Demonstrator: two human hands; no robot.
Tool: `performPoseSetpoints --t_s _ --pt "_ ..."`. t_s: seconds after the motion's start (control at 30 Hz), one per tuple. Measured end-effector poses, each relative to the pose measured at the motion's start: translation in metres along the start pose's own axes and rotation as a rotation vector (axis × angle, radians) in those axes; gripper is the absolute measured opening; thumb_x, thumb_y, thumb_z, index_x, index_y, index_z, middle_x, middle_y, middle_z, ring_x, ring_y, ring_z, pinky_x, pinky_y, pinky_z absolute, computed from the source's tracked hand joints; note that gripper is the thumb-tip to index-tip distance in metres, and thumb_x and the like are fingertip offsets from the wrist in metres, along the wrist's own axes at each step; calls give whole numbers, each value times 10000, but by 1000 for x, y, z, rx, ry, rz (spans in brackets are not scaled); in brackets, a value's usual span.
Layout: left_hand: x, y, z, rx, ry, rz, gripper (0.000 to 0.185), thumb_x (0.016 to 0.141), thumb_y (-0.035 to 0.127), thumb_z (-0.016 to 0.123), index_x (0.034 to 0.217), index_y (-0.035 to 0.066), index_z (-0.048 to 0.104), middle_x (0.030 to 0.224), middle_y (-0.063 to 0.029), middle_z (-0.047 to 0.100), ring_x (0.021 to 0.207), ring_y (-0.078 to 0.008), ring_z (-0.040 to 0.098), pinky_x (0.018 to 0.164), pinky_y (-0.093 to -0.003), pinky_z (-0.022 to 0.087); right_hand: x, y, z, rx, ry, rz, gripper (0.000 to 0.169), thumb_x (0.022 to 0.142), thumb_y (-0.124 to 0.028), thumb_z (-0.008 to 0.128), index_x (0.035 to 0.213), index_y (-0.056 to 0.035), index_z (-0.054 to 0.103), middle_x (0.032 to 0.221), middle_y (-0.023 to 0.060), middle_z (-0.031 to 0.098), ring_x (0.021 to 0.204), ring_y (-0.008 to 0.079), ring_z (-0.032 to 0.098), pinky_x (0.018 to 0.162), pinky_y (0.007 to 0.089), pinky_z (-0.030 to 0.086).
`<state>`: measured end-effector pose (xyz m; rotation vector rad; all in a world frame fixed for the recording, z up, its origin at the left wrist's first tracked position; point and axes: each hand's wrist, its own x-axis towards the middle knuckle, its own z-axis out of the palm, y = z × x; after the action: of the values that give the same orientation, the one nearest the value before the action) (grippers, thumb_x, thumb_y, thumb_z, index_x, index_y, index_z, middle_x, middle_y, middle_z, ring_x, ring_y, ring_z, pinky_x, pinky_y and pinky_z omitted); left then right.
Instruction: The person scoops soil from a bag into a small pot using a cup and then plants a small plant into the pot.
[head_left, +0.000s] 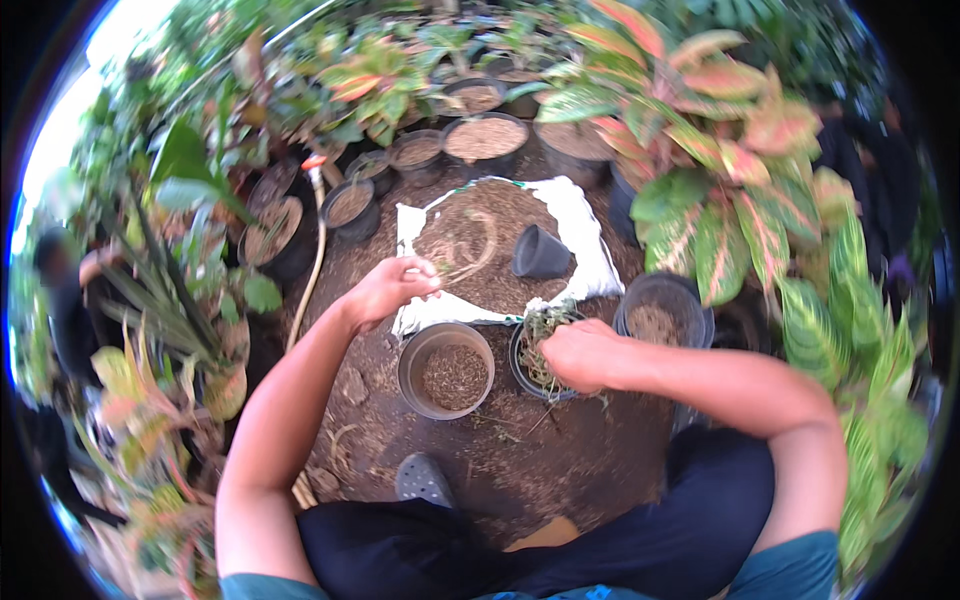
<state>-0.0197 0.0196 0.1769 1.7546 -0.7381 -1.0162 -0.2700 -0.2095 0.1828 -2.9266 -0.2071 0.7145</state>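
Note:
My left hand (394, 289) is raised over the near left edge of an opened white sack (592, 232). Its fingertips pinch a thin, pale, curled plant stem (491, 236), which loops out over the loose brown potting mix (480, 206) in the sack. My right hand (589, 352) is closed around a tangle of green plants and stringy roots (541, 330) at a black pot (521, 379); its fingertips are hidden in the tangle. Beside that pot stands a wider plastic pot (406, 371) part filled with brown mix. A small black pot (540, 251) lies tipped on its side on the sack's mix.
Nested black pots (667, 300) stand at right, under a large pink-and-green leafy plant (709, 187). More filled pots (486, 135) line the far side. A pale hose or pipe (311, 262) with a red end runs along the left. People are at both sides.

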Motion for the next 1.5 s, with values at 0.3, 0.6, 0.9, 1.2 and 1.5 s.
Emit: performPoseSetpoints --t_s 0.3,0.6,0.9,1.2,1.5 --pt "32 -12 4 -300 29 95 147 998 8 688 1144 1 675 1083 -107 781 973 -155 724 921 -302 570 61 3 -59 173 -43 -199 461 1031 -197 587 1444 3 541 1111 308 726 1103 468 698 973 541 541" --pt "27 -35 -17 -439 242 123 199 940 17 765 1131 25 708 1063 -105 801 894 -123 744 770 -279 580 170 -25 -36 1556 62 10 593 1099 -385 617 1563 -89 395 1000 16 641 777 78 598 658 246 491" --pt "14 -41 -4 -196 160 -17 114 951 95 784 1056 59 757 995 -41 806 837 -96 738 700 -250 508 184 -62 18 1786 676 0 314 1042 -318 721 1264 -98 694 915 -80 627 746 26 491 635 217 398" --pt "-3 -61 11 -142 -55 -189 183 1016 41 681 1194 9 711 1037 -62 784 914 -114 716 817 -258 541 130 -22 61 1729 702 -103 259 980 -36 723 1233 -19 673 1004 3 686 867 93 626 778 260 507" --pt "11 -50 -7 -222 126 -3 190 1024 35 673 1208 -7 702 1129 -70 770 990 -129 693 908 -299 548 106 -7 55 1689 943 146 106 942 -66 763 969 -48 662 867 -9 669 786 79 608 723 254 490"
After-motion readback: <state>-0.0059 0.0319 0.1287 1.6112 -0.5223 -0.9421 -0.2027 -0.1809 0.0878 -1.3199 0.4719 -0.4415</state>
